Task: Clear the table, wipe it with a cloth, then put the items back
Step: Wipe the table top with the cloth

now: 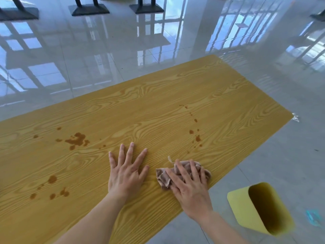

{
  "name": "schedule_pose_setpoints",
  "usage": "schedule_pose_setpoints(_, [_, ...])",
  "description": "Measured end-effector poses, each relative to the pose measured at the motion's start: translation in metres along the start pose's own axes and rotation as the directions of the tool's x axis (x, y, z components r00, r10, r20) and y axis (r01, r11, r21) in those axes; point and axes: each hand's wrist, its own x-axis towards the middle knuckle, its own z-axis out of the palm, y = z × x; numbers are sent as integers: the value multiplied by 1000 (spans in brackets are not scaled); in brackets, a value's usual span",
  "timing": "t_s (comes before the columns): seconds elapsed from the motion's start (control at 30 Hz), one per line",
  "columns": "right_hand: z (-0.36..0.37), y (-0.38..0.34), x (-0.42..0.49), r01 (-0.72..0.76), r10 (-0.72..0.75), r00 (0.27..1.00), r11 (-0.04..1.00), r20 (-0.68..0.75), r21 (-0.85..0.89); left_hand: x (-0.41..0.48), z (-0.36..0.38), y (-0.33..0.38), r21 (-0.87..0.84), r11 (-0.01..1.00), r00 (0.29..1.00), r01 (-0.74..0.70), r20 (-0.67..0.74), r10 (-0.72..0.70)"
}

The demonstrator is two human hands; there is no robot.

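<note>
Pressing a crumpled pinkish-brown cloth [177,173] onto the yellow wood-grain counter [158,106] near its right edge, right hand [190,187] spread over it, grip loose, fingers apart. Resting flat just beside: left hand [125,171], splayed, empty. Showing brown spill stains [77,140] leftward. Standing on the glossy floor alongside: yellow plastic bin [260,208].
</note>
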Motion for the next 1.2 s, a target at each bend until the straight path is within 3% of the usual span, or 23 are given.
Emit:
schedule_pose_setpoints(0.07, [-2,18,10,-27,27,1000,999,-2,-22,0,-1,1,-10,1000,1000,5,2,-5])
schedule_pose_setpoints(0.2, [-11,19,59,-357,354,934,928,46,104,0,-2,1,0,1000,1000,6,11,-6])
schedule_pose_setpoints(0.23, [-11,9,62,-345,342,939,931,47,116,-1,-2,1,-1,1000,1000,5,10,-5])
schedule_pose_setpoints(0.33, [-10,-8,35,-70,68,997,996,33,47,0,-3,1,-17,1000,1000,9,15,-8])
schedule_pose_setpoints(0.4, [-9,12,19,30,-30,999,1000,46,-6,-1,-2,2,-10,1000,999,11,36,-10])
schedule_pose_setpoints(0.47, [-9,41,30,-74,75,996,997,36,-28,3,-3,4,-27,999,998,31,52,-30])
schedule_pose_setpoints(0.57, [-12,45,67,-363,360,931,930,57,53,30,-9,17,-64,995,996,76,49,-72])
schedule_pose_setpoints(0.6, [-12,35,71,-367,364,930,928,54,60,40,-9,24,-65,995,996,81,49,-78])
schedule_pose_setpoints(0.7, [-8,20,49,-89,89,995,996,35,16,60,-6,42,-35,997,997,62,56,-60])
schedule_pose_setpoints(0.77, [-12,44,36,-10,10,998,1000,58,-15,63,-4,44,-14,997,997,69,45,-69])
schedule_pose_setpoints(0.83, [-13,78,46,-134,135,990,991,41,-21,62,-3,43,-9,997,996,74,46,-74])
schedule_pose_setpoints(0.9, [-15,99,69,-365,363,930,930,51,29,62,-4,43,-9,997,996,81,47,-80])
schedule_pose_setpoints(0.97, [-20,93,87,-471,466,882,880,71,68,64,-4,43,-4,996,995,85,51,-84])
schedule_pose_setpoints(1.0, [-20,83,86,-441,436,897,896,75,61,64,-4,43,-2,997,995,83,51,-83])
schedule_pose_setpoints(1.07, [-16,60,67,-223,221,974,974,52,28,63,-4,44,0,997,996,82,45,-82])
schedule_pose_setpoints(1.13, [-14,60,41,-28,28,999,1000,41,2,64,-3,43,1,996,995,87,48,-87])
schedule_pose_setpoints(1.2, [-15,85,40,-40,41,998,999,39,-26,64,-2,43,-1,996,995,89,48,-89])
